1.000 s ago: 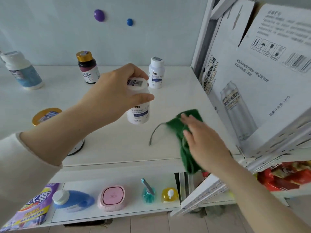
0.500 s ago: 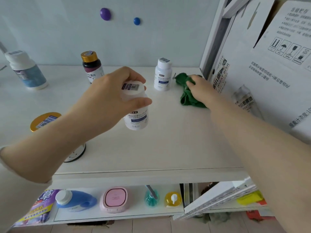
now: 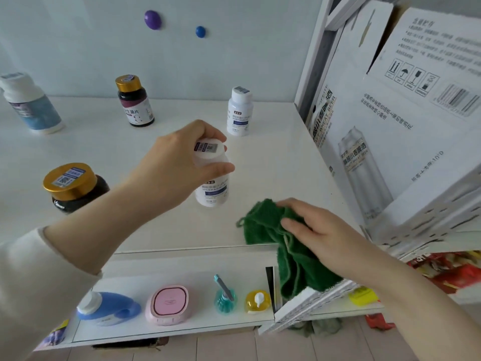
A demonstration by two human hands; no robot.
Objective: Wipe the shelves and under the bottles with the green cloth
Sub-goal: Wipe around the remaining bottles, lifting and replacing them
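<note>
We've dragged the green cloth [image 3: 273, 230] from the shelf's [image 3: 273, 165] back corner to its front edge, lower centre-right. Right hand [image 3: 320, 230] presses it flat, grip released; left hand [image 3: 177, 162] grip grasps the white bottle [image 3: 213, 188]. Right strip likely wiped.

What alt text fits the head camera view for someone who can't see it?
A person's left hand grips a white bottle by its cap over a white shelf, while the right hand presses a green cloth on the shelf's front edge. Other bottles stand behind and to the left; a printed cardboard box is at the right.
</note>
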